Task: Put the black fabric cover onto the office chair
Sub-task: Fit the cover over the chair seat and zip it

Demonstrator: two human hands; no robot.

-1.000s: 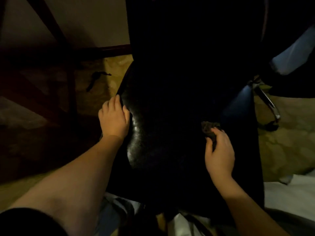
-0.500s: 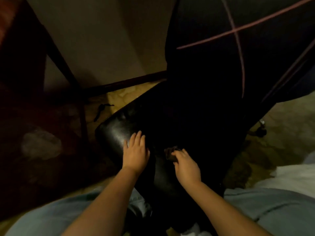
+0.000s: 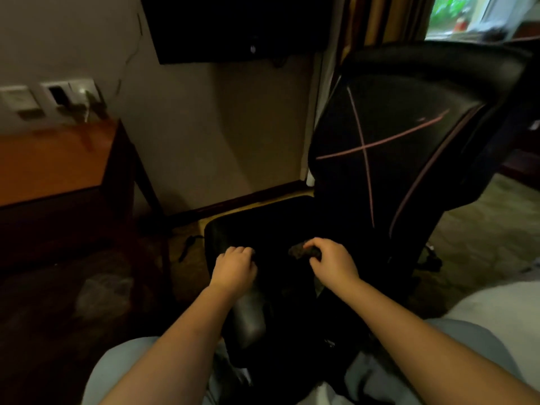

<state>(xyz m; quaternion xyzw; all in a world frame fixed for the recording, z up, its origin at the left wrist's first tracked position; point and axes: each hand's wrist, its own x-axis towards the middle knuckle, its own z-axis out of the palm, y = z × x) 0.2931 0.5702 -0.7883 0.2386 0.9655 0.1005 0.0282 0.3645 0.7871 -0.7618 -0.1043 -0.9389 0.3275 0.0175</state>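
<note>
A: Where's the cover?
B: The cover (image 3: 301, 251) is on the chair (image 3: 415, 83), down at the seat (image 3: 263, 226). Your right hand (image 3: 334, 263) has a bunched fold of it pinched between thumb and curled fingers, over the seat's middle.
A: Left hand?
B: Your left hand (image 3: 233, 268) is knuckles-up on the seat's left part, fingers curled under. Can't tell if there's fabric inside; too dark. The hands are near each other, not touching.
A: Seat covered?
B: The rear of the seat reads matte black. A glossy strip (image 3: 248, 317) shows at the front, just below your left wrist. Can't tell where the cover ends.
A: Backrest?
B: The backrest (image 3: 394, 176) is upright, right of the seat, black with thin pink lines crossing in an X.
A: Around it?
B: Desk (image 3: 58, 162) on the left, sockets (image 3: 61, 95) on the wall above it. Dark screen (image 3: 233, 24) ahead, curtain (image 3: 380, 21) and window (image 3: 467, 13) top right. Cable (image 3: 190, 244) on the floor left of the seat. Your pale trousers (image 3: 122, 366) at the bottom.
</note>
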